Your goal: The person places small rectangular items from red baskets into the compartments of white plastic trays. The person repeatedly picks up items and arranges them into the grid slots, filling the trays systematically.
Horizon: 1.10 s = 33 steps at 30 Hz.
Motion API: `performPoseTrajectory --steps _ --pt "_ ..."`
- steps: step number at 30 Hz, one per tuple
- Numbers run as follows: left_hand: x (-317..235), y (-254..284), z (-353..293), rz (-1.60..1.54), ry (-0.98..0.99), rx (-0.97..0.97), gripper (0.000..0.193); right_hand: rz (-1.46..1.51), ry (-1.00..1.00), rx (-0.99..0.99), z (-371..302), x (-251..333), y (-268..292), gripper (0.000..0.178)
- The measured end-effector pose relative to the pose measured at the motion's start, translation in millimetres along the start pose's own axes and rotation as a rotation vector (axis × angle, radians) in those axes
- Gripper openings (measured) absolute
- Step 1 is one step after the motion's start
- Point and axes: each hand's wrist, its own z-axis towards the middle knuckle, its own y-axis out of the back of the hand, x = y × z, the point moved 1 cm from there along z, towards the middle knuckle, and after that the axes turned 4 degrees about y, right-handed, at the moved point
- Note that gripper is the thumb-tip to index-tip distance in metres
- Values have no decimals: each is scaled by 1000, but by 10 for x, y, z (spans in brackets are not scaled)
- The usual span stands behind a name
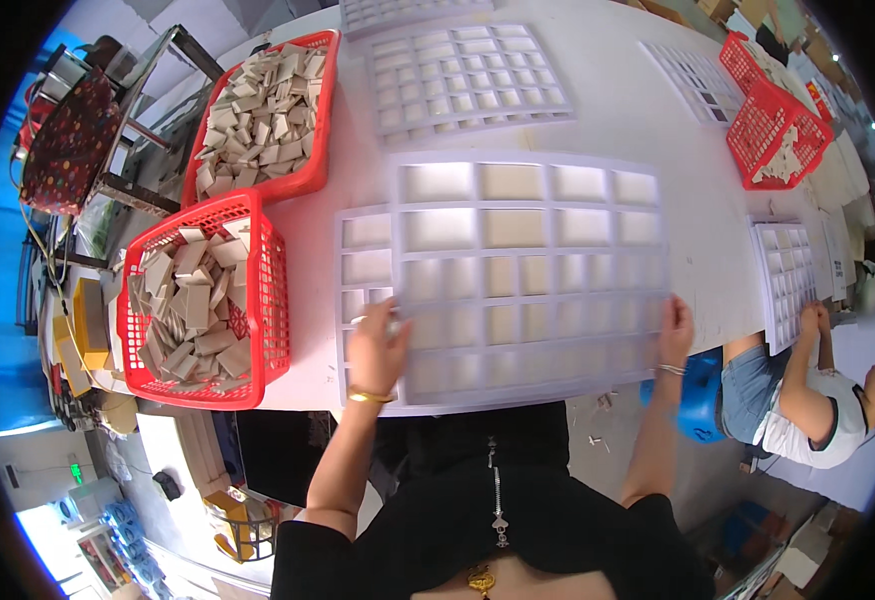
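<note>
A large white compartment tray [515, 212] lies in front of me over another white tray [365, 232], whose left column of cells shows beyond it. Some cells in the upper tray have a cream-coloured base, others look white. My left hand [378, 350], with a gold bracelet at the wrist, is closed at the upper tray's left edge, its fingers slightly blurred. At the opposite edge, my right hand [675, 328] grips the tray's side with bent fingers. The near part of the tray is smeared by motion.
Two red plastic baskets [274, 345] [330, 110] full of small beige rectangular pieces stand at the left. More white trays [473, 75] lie farther back. Red baskets [780, 130] stand at the far right. A seated co-worker [808, 410] handles a smaller tray [786, 270].
</note>
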Motion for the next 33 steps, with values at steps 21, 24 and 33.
performPoseTrajectory --steps 21,24,33 --pt "-991 -1058 -18 -1140 321 645 50 137 454 862 -463 1470 -884 32" --pt "-650 -742 -68 -1147 308 398 54 239 468 982 -729 1751 -1375 19" --pt "538 347 -368 57 112 -304 52 52 455 910 -974 1826 -2562 12"
